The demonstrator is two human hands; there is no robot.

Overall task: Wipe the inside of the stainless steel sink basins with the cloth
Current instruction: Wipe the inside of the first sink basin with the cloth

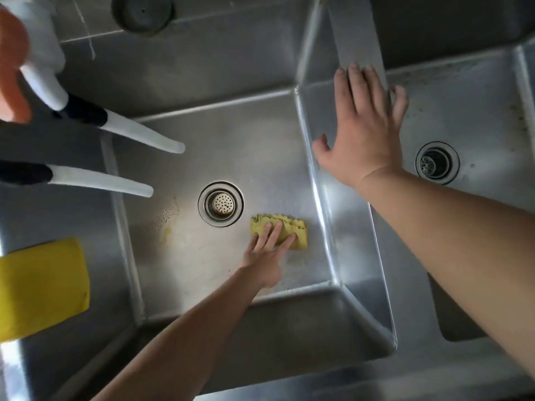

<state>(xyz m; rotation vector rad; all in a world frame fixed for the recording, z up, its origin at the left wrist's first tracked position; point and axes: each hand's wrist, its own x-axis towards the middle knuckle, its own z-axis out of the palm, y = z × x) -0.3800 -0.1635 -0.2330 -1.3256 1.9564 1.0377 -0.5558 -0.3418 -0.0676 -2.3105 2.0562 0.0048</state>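
A folded yellow cloth (pixel 285 229) lies on the floor of the left stainless steel basin (pixel 202 270), just right of its drain strainer (pixel 221 204). My left hand (pixel 267 256) presses flat on the cloth, fingers spread over it. My right hand (pixel 366 131) rests open, palm down, on the steel divider (pixel 324 183) between the two basins. The right basin (pixel 469 111) shows its own drain (pixel 437 162) and dark specks along its far wall. A yellowish stain (pixel 168 218) marks the left basin floor left of the strainer.
Two white faucet spouts (pixel 139 137) with black collars reach over the left basin from the left. A second yellow cloth (pixel 40 285) lies on the left counter. A blurred orange and white object (pixel 14 68) fills the upper left corner.
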